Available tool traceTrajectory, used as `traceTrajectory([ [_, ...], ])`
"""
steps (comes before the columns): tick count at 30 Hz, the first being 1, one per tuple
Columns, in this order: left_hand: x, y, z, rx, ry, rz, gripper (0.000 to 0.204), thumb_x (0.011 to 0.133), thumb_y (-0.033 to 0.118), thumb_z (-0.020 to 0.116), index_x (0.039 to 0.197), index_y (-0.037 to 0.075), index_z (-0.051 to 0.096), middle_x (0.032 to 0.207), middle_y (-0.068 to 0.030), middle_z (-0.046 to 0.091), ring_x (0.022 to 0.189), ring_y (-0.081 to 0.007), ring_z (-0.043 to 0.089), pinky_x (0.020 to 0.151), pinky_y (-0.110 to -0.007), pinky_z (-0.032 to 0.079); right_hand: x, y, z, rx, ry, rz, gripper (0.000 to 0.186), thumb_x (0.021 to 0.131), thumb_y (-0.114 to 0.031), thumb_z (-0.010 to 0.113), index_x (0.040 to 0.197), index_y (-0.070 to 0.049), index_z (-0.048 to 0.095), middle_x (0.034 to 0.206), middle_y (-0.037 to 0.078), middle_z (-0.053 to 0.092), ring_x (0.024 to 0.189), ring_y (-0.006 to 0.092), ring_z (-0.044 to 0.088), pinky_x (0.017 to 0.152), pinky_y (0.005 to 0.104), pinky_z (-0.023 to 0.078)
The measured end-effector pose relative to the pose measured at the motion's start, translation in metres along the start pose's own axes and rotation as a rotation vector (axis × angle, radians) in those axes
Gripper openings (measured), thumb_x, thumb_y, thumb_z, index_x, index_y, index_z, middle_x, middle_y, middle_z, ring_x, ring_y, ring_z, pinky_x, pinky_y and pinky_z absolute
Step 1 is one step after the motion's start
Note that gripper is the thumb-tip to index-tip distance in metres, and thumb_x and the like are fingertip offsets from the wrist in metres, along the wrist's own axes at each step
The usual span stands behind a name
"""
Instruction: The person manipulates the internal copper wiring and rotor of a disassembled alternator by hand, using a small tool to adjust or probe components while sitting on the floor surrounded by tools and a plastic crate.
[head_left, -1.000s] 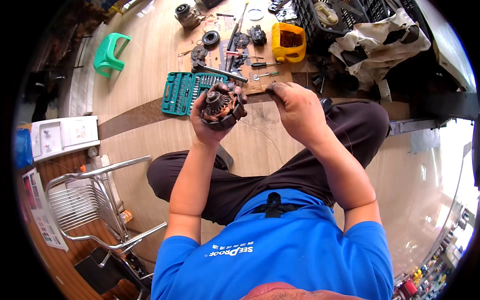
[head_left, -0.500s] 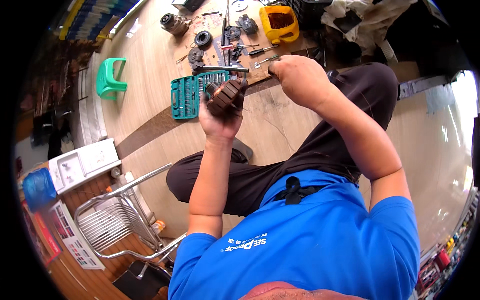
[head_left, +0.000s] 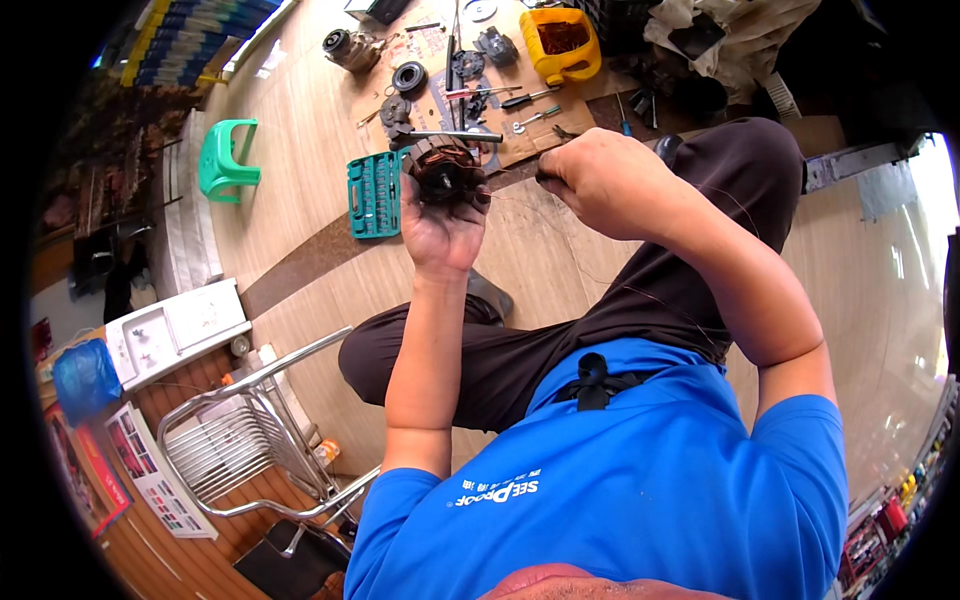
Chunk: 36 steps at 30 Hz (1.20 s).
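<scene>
My left hand (head_left: 443, 235) is closed around a motor armature (head_left: 440, 160), a slotted dark metal core with copper windings. Its dark round end faces me, and fingers cover part of its lower side. To the right, my right hand (head_left: 610, 180) is closed, apart from the armature. Thin copper wire (head_left: 520, 197) runs from the armature toward those fingers, and a loose strand trails over my thigh. A dark plier-like tip (head_left: 566, 133) shows just beyond the right knuckles; whether the hand holds it is unclear.
Ahead on the floor lies cardboard (head_left: 430, 100) with screwdrivers, a wrench (head_left: 537, 118), a black ring (head_left: 409, 78) and dark motor parts. A green socket set (head_left: 374, 195) sits left of the armature. Nearby are a yellow cut-open jug (head_left: 585, 70), a green stool (head_left: 228, 160) and a metal chair (head_left: 225, 455).
My left hand has turned the armature, so its round end now faces me instead of its slotted side. My right hand has shifted slightly right and down.
</scene>
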<state>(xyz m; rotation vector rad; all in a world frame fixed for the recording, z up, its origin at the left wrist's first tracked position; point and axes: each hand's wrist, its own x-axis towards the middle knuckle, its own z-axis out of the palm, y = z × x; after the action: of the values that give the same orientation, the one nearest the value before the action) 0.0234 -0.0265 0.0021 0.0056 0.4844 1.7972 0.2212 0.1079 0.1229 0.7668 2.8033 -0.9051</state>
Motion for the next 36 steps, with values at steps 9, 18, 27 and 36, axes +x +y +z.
traceTrajectory([
  [9, 0.004, 0.001, 0.000, 0.185, -0.056, 0.142, 0.046, 0.089, 0.025, 0.068, 0.125, 0.001, 0.052, 0.116, -0.0159, 0.064, 0.106, -0.0287, 0.064, 0.092, -0.045, 0.054, -0.022, -0.009, -0.008, -0.058, 0.106, -0.169, 0.015, 0.083, -0.013, 0.056, 0.083, -0.004, 0.067, 0.084, 0.018, 0.068, 0.085, 0.0345, 0.067, 0.074, 0.0449, 0.054],
  [18, -0.001, 0.000, 0.003, 0.473, -0.119, 0.281, 0.071, 0.074, -0.002, 0.074, 0.136, 0.002, 0.039, 0.128, -0.0135, 0.054, 0.120, -0.0277, 0.055, 0.105, -0.042, 0.043, -0.048, 0.005, -0.052, -0.041, 0.496, -0.232, 0.010, 0.085, -0.011, 0.064, 0.088, -0.001, 0.064, 0.083, 0.016, 0.067, 0.079, 0.0339, 0.065, 0.068, 0.0394, 0.052],
  [27, -0.015, 0.009, 0.013, 0.394, -0.281, 0.144, 0.088, 0.060, 0.007, 0.079, 0.139, 0.002, 0.040, 0.134, -0.0267, 0.050, 0.124, -0.0390, 0.053, 0.105, -0.045, 0.044, -0.040, 0.067, -0.066, 0.120, 0.681, -0.067, 0.013, 0.087, -0.014, 0.066, 0.091, -0.001, 0.065, 0.079, 0.019, 0.063, 0.072, 0.0366, 0.061, 0.063, 0.0384, 0.048],
  [36, -0.005, 0.016, 0.019, 0.061, -0.263, 0.168, 0.079, 0.076, 0.048, 0.071, 0.136, 0.003, 0.046, 0.135, -0.0297, 0.047, 0.119, -0.0386, 0.051, 0.095, -0.045, 0.047, -0.053, 0.091, -0.015, 0.262, 0.367, 0.051, 0.015, 0.087, -0.011, 0.064, 0.084, 0.002, 0.058, 0.076, 0.024, 0.056, 0.072, 0.0428, 0.054, 0.062, 0.0408, 0.044],
])
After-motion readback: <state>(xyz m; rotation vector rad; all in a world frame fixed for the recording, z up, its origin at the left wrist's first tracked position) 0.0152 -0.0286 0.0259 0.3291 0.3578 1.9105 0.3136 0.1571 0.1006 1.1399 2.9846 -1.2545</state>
